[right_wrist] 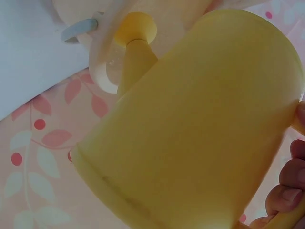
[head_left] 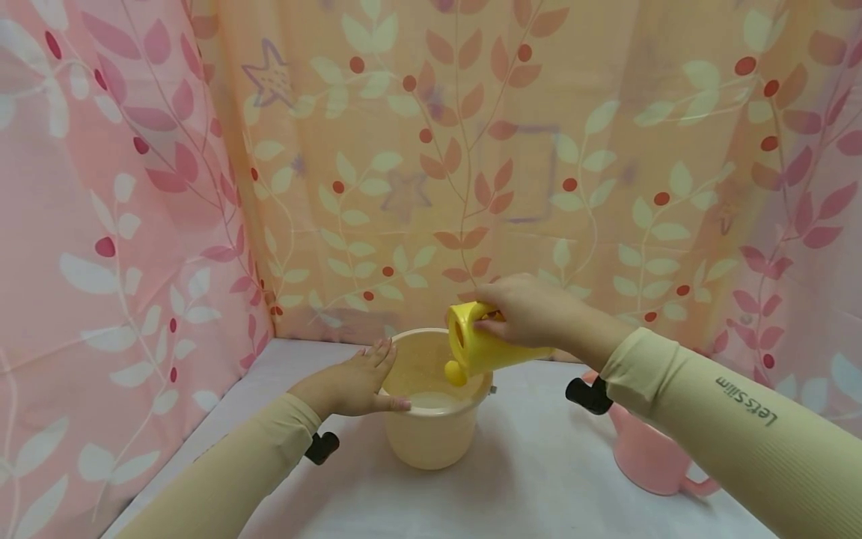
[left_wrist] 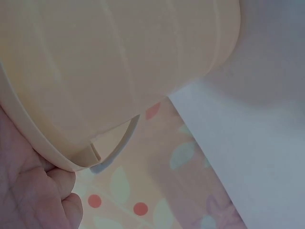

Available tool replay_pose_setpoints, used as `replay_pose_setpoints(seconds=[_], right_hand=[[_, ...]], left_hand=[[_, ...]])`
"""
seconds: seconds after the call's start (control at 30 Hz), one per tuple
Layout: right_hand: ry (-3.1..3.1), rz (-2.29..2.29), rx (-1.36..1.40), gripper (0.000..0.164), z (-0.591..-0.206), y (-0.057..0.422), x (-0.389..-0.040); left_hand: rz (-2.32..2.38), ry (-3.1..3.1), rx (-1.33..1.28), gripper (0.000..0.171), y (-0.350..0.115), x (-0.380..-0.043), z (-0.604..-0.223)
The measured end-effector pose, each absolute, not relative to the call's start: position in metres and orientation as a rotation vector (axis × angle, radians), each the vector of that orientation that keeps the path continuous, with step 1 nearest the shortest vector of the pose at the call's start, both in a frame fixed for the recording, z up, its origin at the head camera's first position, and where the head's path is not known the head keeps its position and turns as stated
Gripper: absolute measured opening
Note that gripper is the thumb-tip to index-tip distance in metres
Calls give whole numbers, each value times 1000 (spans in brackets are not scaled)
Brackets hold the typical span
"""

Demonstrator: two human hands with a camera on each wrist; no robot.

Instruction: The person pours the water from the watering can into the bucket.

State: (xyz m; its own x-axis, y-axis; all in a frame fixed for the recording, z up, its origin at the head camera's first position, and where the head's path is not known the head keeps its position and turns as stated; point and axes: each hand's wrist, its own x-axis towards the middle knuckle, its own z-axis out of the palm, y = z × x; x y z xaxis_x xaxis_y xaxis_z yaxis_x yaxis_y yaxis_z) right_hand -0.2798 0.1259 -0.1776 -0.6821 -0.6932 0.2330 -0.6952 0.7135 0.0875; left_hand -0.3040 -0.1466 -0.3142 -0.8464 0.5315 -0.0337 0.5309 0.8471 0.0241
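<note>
A cream bucket (head_left: 431,442) stands upright on the white table. My left hand (head_left: 353,382) rests on its left rim with the fingers spread, the thumb along the near edge; in the left wrist view the palm lies against the rim (left_wrist: 40,143). With my right hand (head_left: 532,311) I grip the handle of a yellow watering can (head_left: 501,352), tilted over the bucket's right side. Its round spout head (head_left: 456,373) points down into the bucket opening. In the right wrist view the can's body (right_wrist: 190,129) fills the middle, and curled fingers (right_wrist: 290,176) hold the handle.
A pink watering can (head_left: 649,457) stands on the white table (head_left: 539,464) at the right, partly behind my right forearm. Leaf-patterned curtains (head_left: 471,150) close off the back and both sides. The bucket has a grey handle (right_wrist: 78,29) at its side.
</note>
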Motion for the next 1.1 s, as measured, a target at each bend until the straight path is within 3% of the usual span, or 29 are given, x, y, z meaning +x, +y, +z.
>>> replay_pose_setpoints(seconds=[1.1], right_hand=[[-2620,-110,1185,42,-178,127,-282]], left_hand=[[2,2969,841,108,-146,-304,-314]])
